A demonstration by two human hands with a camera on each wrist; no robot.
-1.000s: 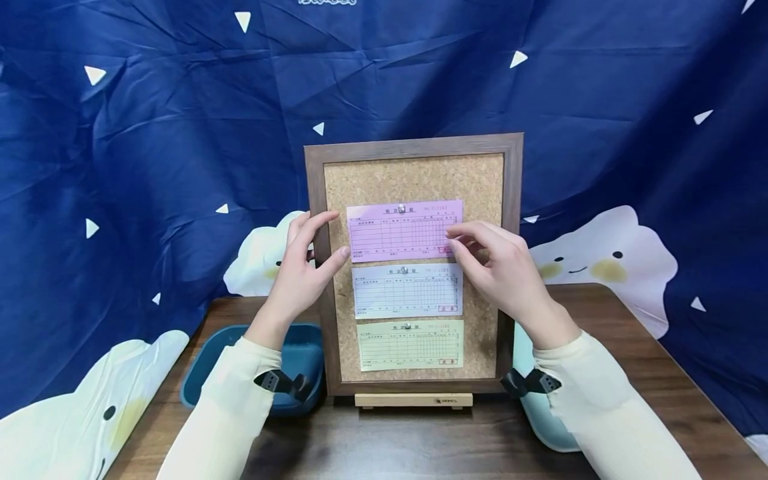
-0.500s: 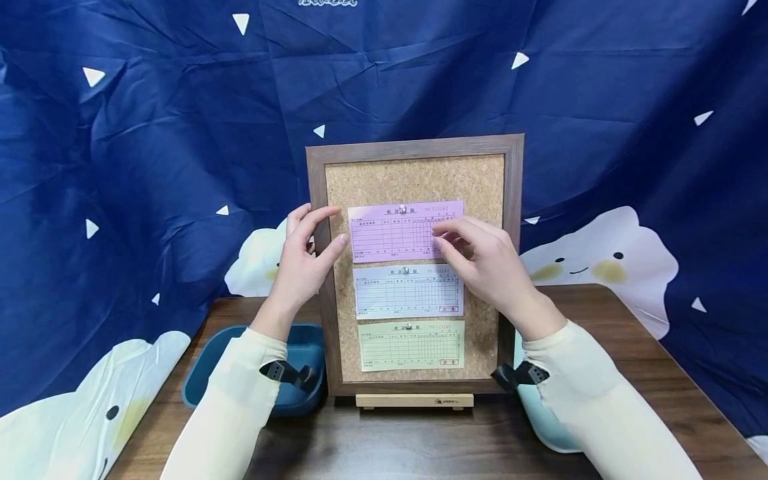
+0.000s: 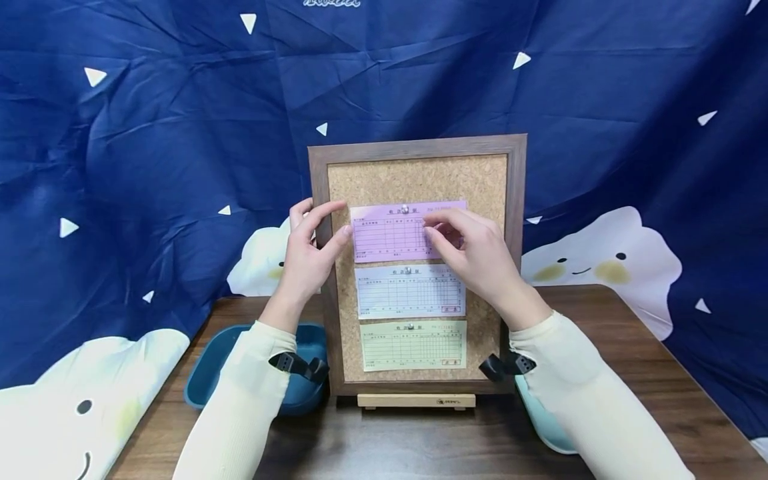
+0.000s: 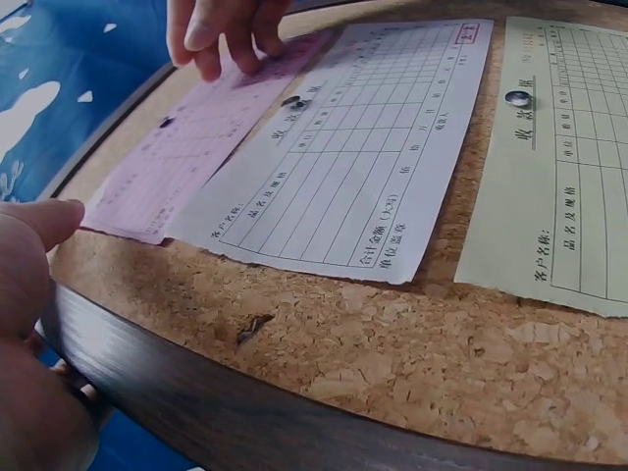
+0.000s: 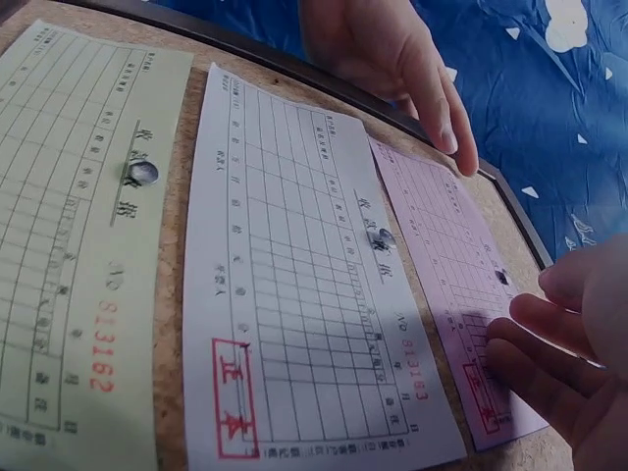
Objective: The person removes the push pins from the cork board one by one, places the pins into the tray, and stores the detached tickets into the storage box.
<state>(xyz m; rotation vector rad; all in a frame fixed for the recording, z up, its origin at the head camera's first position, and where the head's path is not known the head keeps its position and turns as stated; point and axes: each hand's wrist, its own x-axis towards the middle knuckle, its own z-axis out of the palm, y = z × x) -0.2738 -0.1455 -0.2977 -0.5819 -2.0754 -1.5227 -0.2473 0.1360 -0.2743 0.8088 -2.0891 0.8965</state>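
Observation:
A brown-framed cork board stands upright with three printed slips pinned in a column: a pink slip on top, a white slip in the middle, a green slip below. Each has a clear-headed push pin near its top edge. At the frame's left side is my left hand, thumb and forefinger spread close to the pink slip's left edge. My right hand is over the pink slip's right half, fingers bent loosely with nothing visible between them. Whether its fingertips touch the paper, I cannot tell.
A light wooden stand supports the board on the dark wood table. At the left is a dark teal tray; a pale green tray is partly hidden at the right. A blue patterned cloth hangs behind.
My right hand has moved left across the pink slip, from its right edge towards the middle. My left thumb has risen slightly. All three slips have stayed pinned.

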